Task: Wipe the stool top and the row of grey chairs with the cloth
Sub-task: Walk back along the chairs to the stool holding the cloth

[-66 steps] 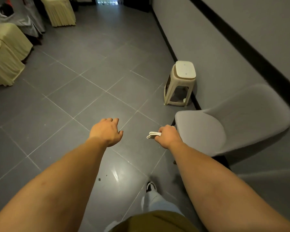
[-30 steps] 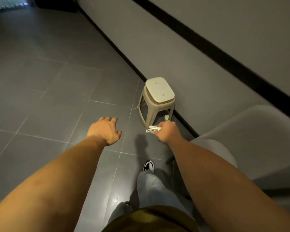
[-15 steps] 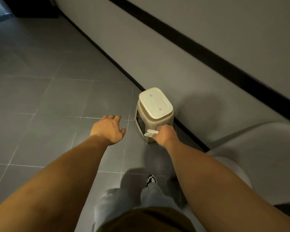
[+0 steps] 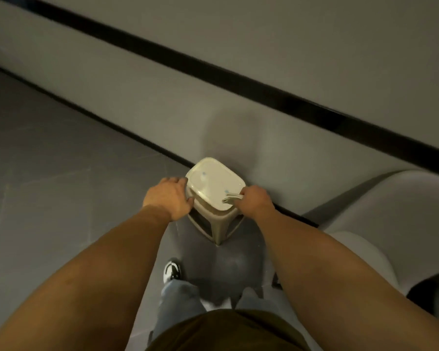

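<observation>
Beige stool upright by wall; folded cloth over its top.

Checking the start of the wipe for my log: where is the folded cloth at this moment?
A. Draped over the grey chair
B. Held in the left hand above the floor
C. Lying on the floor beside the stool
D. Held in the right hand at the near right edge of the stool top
D: the right hand grips the folded cloth at the near right edge of the stool top, while the left hand is at the stool's left edge.
</observation>
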The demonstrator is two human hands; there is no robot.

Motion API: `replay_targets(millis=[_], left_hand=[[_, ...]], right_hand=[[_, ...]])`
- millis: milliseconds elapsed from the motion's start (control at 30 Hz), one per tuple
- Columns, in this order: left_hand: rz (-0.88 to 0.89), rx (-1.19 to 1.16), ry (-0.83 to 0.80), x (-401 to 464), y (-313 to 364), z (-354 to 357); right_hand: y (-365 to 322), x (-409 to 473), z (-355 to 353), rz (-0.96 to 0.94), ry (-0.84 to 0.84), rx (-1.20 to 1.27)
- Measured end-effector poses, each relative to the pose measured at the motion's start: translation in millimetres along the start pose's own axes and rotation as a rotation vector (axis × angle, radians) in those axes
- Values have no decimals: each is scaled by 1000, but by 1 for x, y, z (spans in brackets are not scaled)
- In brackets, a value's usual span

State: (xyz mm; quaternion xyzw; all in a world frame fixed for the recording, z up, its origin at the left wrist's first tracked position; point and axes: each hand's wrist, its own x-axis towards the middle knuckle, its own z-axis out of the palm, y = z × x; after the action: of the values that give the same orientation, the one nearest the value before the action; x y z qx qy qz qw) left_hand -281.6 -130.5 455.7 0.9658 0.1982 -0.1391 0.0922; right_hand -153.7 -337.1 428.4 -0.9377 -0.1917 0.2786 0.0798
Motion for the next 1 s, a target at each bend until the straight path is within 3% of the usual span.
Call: replay_targets(millis=[200,467,633,867,1000], left_hand=[[133,76,-30,73,-56,-28],[365,161,-102,125,-40,-37],[457,183,-91,138,-16,-38],[434,194,-35,178,-4,-56],[472,223,-90,187,-6,-42]], right_hand=[[-38,16,2,182,38,122],[-51,25,7,342,67,267],[-43,44,-4,340,65,293],[-32,83,-16,307,82,353],[-33,101,-11,323,51,369]])
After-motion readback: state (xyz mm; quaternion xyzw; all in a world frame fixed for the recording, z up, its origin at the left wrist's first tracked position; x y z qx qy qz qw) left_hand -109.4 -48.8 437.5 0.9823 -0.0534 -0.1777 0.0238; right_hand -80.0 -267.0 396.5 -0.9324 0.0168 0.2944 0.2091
